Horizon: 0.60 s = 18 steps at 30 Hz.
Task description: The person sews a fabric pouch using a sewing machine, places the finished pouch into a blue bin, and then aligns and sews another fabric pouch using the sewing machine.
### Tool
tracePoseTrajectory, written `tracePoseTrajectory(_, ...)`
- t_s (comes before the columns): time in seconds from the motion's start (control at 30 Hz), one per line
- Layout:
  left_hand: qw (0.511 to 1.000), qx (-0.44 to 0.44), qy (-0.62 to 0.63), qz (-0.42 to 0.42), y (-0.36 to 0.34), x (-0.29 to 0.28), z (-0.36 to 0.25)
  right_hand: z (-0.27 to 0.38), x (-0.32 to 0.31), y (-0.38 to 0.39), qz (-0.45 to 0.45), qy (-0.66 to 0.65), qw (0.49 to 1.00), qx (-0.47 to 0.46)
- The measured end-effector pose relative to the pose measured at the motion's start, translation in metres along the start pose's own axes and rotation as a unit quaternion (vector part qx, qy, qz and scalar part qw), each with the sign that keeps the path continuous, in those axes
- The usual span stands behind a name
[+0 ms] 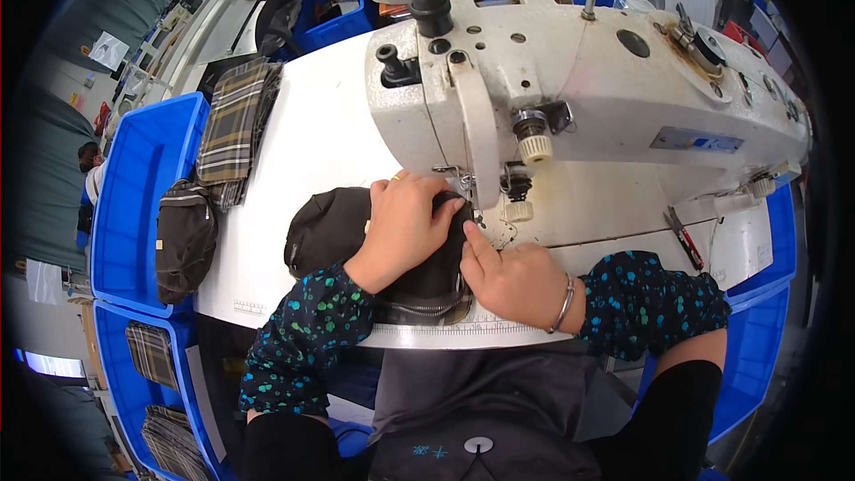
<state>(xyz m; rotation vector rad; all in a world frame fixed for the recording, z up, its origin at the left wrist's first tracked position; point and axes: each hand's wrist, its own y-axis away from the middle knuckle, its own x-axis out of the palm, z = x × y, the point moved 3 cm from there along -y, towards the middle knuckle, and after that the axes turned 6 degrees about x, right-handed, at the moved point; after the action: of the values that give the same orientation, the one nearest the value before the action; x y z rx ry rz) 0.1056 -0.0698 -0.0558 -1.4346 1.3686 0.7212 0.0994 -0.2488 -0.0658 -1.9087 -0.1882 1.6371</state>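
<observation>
Your bag [329, 227], dark and soft, lies on the table [312, 125] near the middle of its front edge, with its upper right corner just by the needle area of the machine [579, 80]. Its rounded left end points toward the table's left edge. The zip [423, 309] faces the front edge, and the right side runs from the needle area toward you. Your hand covers the middle, so the long axis cannot be told for sure.

Your left hand [401, 223] lies on the bag, fingers bent, thumb near the needle area. Your right hand [512, 278] has its index finger at the bag's right side, the others curled. You cannot tell whether either one pinches cloth.

A second bag [185, 245] lies at the table's left edge, its long axis running roughly along that edge. Beyond it, toward the far left corner, sits a plaid stack [236, 125]. Near the right end lie the snips [686, 240], blades pointing away from you.
</observation>
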Motion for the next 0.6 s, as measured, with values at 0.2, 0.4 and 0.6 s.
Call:
tracePoseTrajectory(0.2, 0.996, 0.023, 0.017, -0.08, -0.016, 0.01, 0.015, -0.013, 0.005, -0.009, 0.014, 0.031, 0.999, 0.01)
tracePoseTrajectory(0.4, 0.997, 0.028, 0.017, -0.066, -0.023, 0.019, 0.022, -0.019, 0.007, -0.01, 0.029, 0.038, 0.999, 0.025)
tracePoseTrajectory(0.6, 0.996, 0.011, 0.084, -0.033, -0.026, 0.021, 0.025, -0.021, 0.006, -0.009, 0.011, 0.021, 0.999, 0.034)
